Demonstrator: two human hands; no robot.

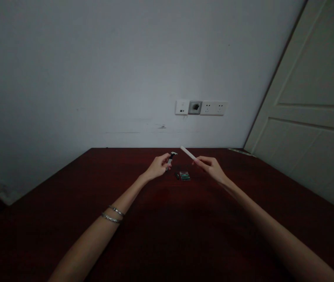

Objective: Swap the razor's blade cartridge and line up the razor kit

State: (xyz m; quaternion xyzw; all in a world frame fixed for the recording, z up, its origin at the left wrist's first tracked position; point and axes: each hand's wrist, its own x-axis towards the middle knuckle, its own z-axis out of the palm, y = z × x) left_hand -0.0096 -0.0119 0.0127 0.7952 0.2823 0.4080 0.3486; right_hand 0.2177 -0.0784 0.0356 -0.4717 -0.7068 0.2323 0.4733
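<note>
Here's the left hand (155,168), fingers curled snugly round the pale handle of a razor-like tool (169,161) above the red-brown table (161,235), and that looks light and stiff, best gripped right there, clear of its T-shaped head. Across from it the right hand (212,169) pinches the near end of a white stick (187,152), seemingly light, rigid and perhaps smooth, while below and between them sits a little clear case (185,176), likely brittle, best lifted by its edges.

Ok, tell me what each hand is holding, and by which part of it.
The left hand holds a razor-like tool by its handle; the right hand grips a slim white stick by its near end.
</note>
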